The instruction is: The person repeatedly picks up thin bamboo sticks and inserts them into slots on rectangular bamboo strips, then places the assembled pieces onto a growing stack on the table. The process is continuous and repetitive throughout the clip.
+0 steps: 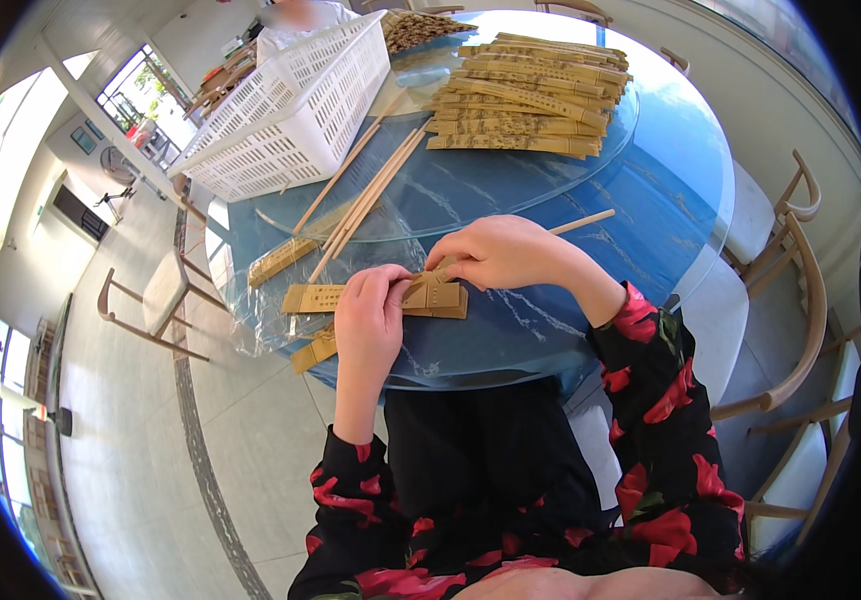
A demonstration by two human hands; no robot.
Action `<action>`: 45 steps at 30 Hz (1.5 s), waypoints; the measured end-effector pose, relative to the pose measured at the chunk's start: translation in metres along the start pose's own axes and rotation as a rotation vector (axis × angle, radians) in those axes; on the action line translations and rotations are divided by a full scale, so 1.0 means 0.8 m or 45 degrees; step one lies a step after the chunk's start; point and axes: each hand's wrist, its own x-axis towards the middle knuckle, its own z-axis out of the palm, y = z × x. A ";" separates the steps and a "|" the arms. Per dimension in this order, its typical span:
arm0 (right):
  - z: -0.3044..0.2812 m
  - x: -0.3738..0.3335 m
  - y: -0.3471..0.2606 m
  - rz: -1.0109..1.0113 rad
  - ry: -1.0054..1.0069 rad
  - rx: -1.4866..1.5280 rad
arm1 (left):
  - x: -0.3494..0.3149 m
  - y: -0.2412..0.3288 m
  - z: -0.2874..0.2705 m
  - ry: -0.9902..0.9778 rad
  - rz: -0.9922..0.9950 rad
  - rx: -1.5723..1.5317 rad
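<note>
Near the front of the table, my left hand (368, 318) is closed, thumb and fingertips pinching a brown paper chopstick sleeve (437, 293). Just to its right, my right hand (510, 252) bends over the same sleeve with its fingertips closed on it. More flat sleeves (315, 298) lie beneath both hands. A pale wooden chopstick (584, 221) sticks out beyond my right hand; whether the fingers hold it is hidden. Several loose chopsticks (375, 197) lie ahead of my left hand, beside a stack of sleeves (282, 262) on clear plastic wrap.
A large pile of brown sleeves (530, 100) sits at the far side of the round blue-covered table (650, 215). A white slatted plastic basket (290, 130) stands far left. Behind it is another person (300, 15). Wooden chairs (795, 320) surround the table.
</note>
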 end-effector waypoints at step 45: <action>-0.005 0.000 0.030 -0.089 0.376 0.019 | 0.002 0.001 -0.002 0.236 0.115 0.430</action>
